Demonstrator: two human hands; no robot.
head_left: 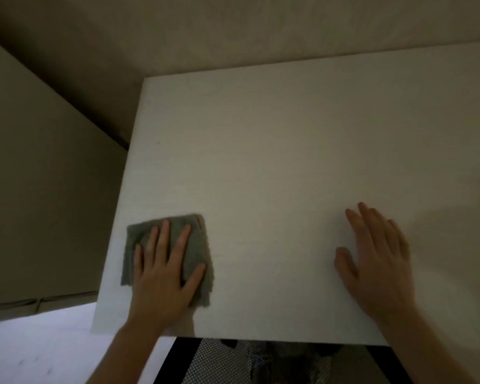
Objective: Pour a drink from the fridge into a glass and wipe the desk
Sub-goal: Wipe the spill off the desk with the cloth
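Note:
A white desk [288, 151] fills most of the view. A grey folded cloth [197, 245] lies near its front left corner. My left hand [164, 275] presses flat on the cloth with fingers spread. My right hand [380, 261] rests flat on the bare desk at the front right, fingers apart, holding nothing. No glass, drink or fridge is in view.
Beige walls meet in a corner behind and left of the desk. A pale floor [39, 347] shows at the lower left. Below the desk's front edge sits a dark chair with a mesh seat [233, 361].

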